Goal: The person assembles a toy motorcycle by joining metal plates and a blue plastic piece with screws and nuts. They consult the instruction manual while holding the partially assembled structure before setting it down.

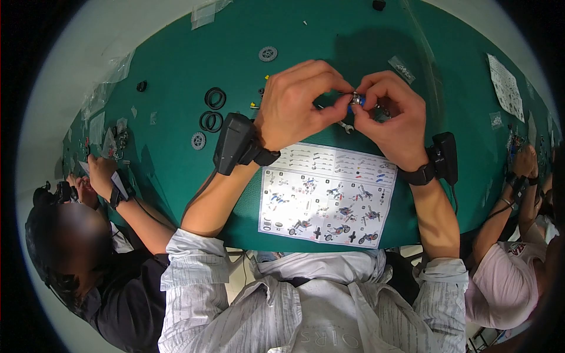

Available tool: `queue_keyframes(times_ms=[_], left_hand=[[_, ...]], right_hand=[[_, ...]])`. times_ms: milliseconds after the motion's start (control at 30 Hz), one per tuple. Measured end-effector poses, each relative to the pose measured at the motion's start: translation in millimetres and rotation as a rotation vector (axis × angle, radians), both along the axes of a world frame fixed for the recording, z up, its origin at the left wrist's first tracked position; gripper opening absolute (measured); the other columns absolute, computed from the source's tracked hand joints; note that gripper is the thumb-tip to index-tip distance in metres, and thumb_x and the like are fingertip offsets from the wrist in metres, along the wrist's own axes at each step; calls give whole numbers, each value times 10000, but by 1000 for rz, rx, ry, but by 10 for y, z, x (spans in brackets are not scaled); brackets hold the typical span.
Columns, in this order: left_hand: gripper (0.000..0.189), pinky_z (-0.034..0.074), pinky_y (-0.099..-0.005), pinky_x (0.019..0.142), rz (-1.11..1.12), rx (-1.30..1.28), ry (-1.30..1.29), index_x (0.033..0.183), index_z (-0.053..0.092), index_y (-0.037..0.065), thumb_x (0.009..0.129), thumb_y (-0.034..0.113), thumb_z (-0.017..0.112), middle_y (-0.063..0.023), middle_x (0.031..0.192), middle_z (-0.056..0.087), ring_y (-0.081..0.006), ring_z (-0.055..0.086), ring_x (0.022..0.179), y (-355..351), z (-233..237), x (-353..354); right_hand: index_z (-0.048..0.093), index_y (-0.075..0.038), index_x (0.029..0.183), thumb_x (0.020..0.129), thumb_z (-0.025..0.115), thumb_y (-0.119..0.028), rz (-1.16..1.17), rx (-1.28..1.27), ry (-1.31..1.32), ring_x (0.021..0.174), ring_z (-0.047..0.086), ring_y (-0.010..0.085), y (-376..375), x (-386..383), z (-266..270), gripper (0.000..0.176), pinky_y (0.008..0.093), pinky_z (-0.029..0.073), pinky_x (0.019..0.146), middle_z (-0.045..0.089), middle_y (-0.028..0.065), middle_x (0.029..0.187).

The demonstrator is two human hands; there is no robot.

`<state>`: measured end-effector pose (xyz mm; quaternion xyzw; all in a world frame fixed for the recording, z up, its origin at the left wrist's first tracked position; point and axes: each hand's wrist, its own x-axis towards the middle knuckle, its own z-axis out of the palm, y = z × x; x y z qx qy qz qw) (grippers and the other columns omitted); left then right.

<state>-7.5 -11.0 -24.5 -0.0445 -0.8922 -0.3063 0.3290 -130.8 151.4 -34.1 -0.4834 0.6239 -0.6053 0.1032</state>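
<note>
Above the green table, my left hand [303, 100] and my right hand [394, 115] meet fingertip to fingertip. Between them they pinch a small blue and silver model part [356, 101], mostly covered by the fingers. Thumb and index finger of each hand are closed on it. Just below the part lies a small metal wrench [347, 127], partly hidden by my hands. A printed instruction sheet [323, 200] with assembly drawings is spread out nearer my body, below both hands.
Black rubber rings [215, 98] and grey toothed wheels [268, 54] lie left of my hands. A small plastic bag [401, 69] sits beyond my right hand. People work on both sides, a person's hand [103, 176] at left, another's hands [524, 160] at right.
</note>
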Motion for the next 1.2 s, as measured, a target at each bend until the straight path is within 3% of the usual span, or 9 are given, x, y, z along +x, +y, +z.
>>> queue_keyframes(times_ms=[467, 767, 967, 1200], left_hand=[[198, 545, -276, 609, -10, 68, -8, 944, 714, 35, 764, -26, 769, -76, 909, 701, -180, 693, 762, 4, -21, 9], [180, 522, -246, 654, -18, 197, -52, 988, 727, 37, 819, -23, 739, -70, 918, 712, -141, 677, 759, 13, -1, 10], [127, 512, -220, 692, -18, 564, -229, 1019, 715, -10, 894, 16, 718, -41, 852, 731, -64, 637, 748, 76, 13, 32], [127, 511, -216, 681, -1, 670, -349, 1018, 715, -13, 901, 37, 722, -33, 824, 722, -54, 638, 737, 58, 0, 32]], right_hand=[[591, -23, 763, 706, 753, 56, -6, -13, -17, 704, 570, 56, -1, 24, 14, 189, 200, 458, 584, 647, 51, 937], [584, -9, 900, 782, 746, 106, 90, -53, -197, 895, 624, 96, 19, -4, -2, 230, 231, 543, 778, 629, 67, 1033], [573, -1, 931, 807, 746, 97, 138, -59, -338, 944, 642, 121, 28, -22, 18, 235, 256, 565, 839, 633, 87, 1063], [558, 21, 973, 873, 678, 78, 185, 8, -604, 924, 670, 151, 21, -66, 15, 166, 316, 638, 792, 647, 116, 1034]])
